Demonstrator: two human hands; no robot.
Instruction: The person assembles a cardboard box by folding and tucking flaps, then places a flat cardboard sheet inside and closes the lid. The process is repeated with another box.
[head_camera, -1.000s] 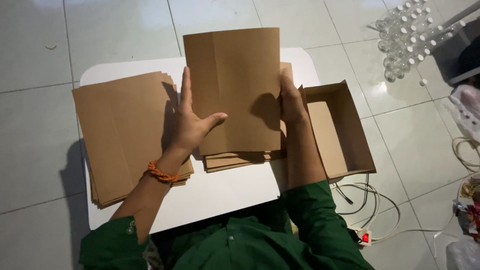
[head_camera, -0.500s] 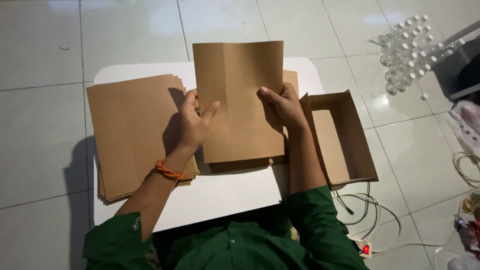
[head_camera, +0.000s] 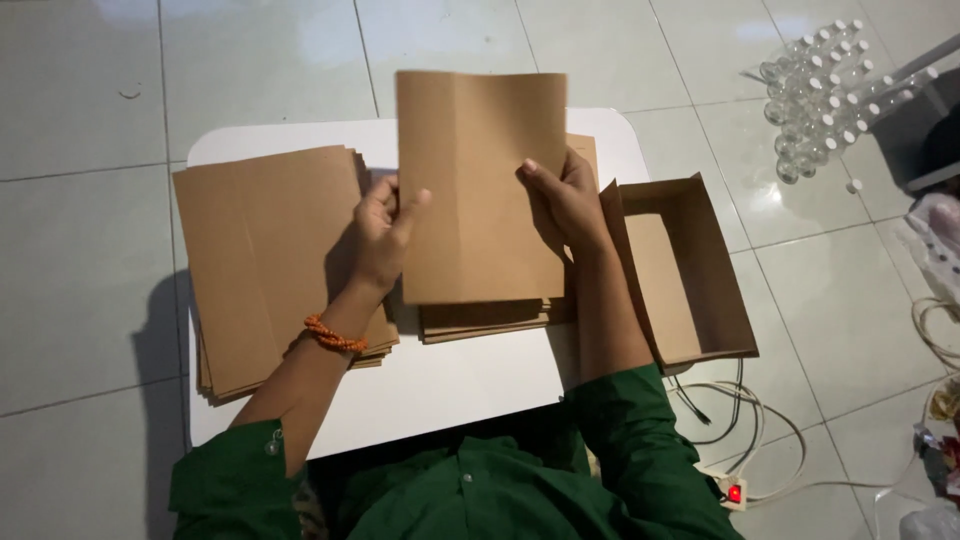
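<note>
Head view looks straight down on a small white bench (head_camera: 470, 385) standing on a pale tiled floor (head_camera: 90, 120). Both hands hold 1 flat brown cardboard sheet (head_camera: 480, 180) up over the middle of the bench, its creases running lengthwise. The left hand (head_camera: 385, 230) grips the sheet's left edge, thumb on the near face and fingers behind it. The right hand (head_camera: 565, 200) grips the right edge the same way, thumb tip pressed on the front. Both hands are closed on the sheet, so neither is free.

Under the held sheet lies a short stack of similar brown sheets (head_camera: 490, 318), its lower edge showing just below the sheet. To the left, a taller stack of cardboard sheets (head_camera: 260, 260) covers that side of the bench and overhangs its left edge slightly. An orange beaded bracelet (head_camera: 333, 335) circles the left wrist, and green sleeves (head_camera: 640, 450) cover both arms.

On the right, an open brown cardboard tray (head_camera: 690, 270) with folded-up walls sits at the bench's right edge, partly hanging off it. Further right on the floor, a cluster of small clear glass bottles (head_camera: 825, 90) stands near a dark piece of furniture. White cables (head_camera: 770, 440) curl on the floor near the lower right, beside a power strip with a red lit switch (head_camera: 733, 492).
</note>
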